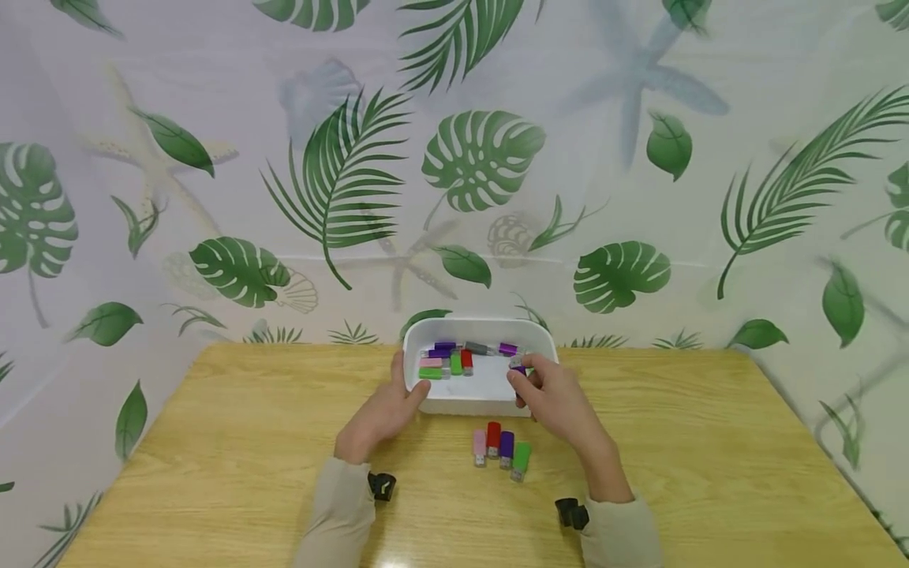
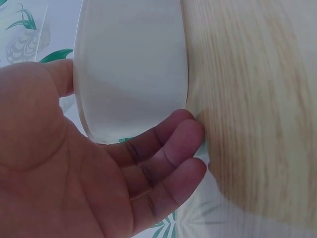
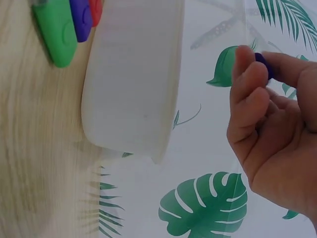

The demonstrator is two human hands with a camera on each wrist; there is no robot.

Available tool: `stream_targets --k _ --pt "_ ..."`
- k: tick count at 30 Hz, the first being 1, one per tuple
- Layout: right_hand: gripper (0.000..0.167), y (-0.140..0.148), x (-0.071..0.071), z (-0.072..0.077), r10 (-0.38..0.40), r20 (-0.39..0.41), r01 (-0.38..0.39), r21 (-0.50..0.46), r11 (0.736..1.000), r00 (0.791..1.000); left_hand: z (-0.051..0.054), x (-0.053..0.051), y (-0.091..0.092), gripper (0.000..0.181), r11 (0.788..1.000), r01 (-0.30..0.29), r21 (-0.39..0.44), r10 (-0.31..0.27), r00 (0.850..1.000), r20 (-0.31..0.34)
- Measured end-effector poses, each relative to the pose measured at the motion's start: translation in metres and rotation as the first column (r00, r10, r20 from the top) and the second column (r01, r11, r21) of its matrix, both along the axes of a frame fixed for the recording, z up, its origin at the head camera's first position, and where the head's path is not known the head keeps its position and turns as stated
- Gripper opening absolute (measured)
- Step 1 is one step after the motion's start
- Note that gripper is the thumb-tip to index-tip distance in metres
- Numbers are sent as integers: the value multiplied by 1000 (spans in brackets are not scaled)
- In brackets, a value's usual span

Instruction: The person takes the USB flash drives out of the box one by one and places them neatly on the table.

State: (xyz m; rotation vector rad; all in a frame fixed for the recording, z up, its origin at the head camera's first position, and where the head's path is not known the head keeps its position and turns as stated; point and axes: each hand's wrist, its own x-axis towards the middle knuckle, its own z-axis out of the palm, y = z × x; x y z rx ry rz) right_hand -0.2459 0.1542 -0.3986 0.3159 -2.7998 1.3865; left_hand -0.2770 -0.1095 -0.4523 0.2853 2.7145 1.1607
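Observation:
A white plastic bin (image 1: pixel 469 408) stands at the back edge of the table. My left hand (image 1: pixel 379 414) holds its left end, thumb at the rim and the other fingers curled beside the end wall. Over the bin's right end, my right hand (image 1: pixel 557 394) pinches a purple USB stick (image 3: pixel 264 64) between thumb and fingers, mostly covered by them. Several more USB sticks lie in the bin, among them a grey one (image 1: pixel 476 347), a red one (image 1: pixel 466 361) and a bright purple one (image 1: pixel 507 349), mostly toward the left and back.
In front of the bin, a pink USB stick (image 1: pixel 479 443), a red one (image 1: pixel 493 438), a purple one (image 1: pixel 506 446) and a green one (image 1: pixel 521 457) lie side by side on the wooden table (image 1: pixel 248 450). A leaf-patterned cloth (image 1: pixel 554 292) hangs behind.

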Motion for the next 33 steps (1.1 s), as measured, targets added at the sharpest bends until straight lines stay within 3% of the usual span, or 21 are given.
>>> stream_targets --k 5,11,16,22,24,29,33 --pt "36 -2 5 -1 101 59 -108 128 986 993 -1 1 -3 80 1000 -16 -8 16 1000 16" --pt "13 -3 10 -9 251 122 -272 212 939 960 0 1 -6 80 999 -23 -29 23 1000 17" --pt "9 -1 12 -14 336 139 -360 216 908 931 -1 1 -6 80 999 -29 -19 29 999 15" --pt "19 1 16 -18 351 298 -423 228 877 888 -3 2 -4 81 1000 -20 8 20 999 29" --pt "21 1 17 -19 334 332 -423 249 871 882 -3 2 -2 81 1000 -18 4 18 999 27" --pt "27 1 18 -21 329 358 -436 278 856 874 -2 0 1 81 1000 -14 2 14 1000 25" --pt "22 0 16 -25 360 383 -474 260 841 851 -2 -2 -1 80 1000 -14 4 14 1000 16"
